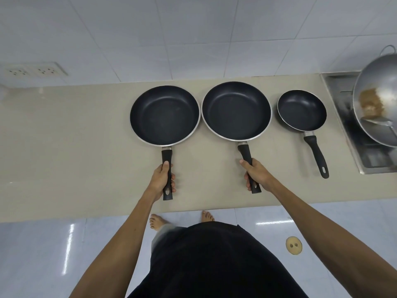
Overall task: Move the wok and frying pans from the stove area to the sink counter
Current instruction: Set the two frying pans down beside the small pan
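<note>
Three dark non-stick frying pans lie in a row on the beige counter. My left hand grips the black handle of the left large pan. My right hand grips the handle of the middle large pan. The two large pans sit rim to rim. A small pan rests to the right, its handle pointing toward me, untouched. At the far right edge a steel wok sits tilted on the stove, with a metal spatula and a brown patch inside it.
A white tiled wall runs behind the counter, with power sockets at the left. The counter stretches bare to the left of the pans. Below its front edge are a glossy tiled floor, my bare feet and a floor drain.
</note>
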Motion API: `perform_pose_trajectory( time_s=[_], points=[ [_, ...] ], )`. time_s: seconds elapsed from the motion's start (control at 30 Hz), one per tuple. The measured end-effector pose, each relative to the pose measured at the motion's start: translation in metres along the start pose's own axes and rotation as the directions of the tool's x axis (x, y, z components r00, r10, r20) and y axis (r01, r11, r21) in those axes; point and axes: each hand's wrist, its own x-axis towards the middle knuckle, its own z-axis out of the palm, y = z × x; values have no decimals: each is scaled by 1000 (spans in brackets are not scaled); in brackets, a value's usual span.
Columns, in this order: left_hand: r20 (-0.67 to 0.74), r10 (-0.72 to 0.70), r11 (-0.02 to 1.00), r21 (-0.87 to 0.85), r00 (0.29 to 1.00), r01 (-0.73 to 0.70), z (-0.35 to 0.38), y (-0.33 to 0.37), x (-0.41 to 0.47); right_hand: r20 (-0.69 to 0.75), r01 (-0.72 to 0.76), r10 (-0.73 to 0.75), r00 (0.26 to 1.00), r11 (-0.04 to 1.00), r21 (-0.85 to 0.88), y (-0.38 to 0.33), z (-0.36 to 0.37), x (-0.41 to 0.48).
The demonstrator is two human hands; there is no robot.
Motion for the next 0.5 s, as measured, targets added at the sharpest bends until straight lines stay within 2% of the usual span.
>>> perform_pose_trajectory(
  time_s=[0.4,0.5],
  points=[
    [-23,38,999,15,999,-37,0,-13,-12,-41,11,-12,999,1000,-8,3,2,-4],
    [-34,24,1000,12,999,-24,-1,-21,-22,-60,12,-10,998,999,36,8,3,-9]
  ],
)
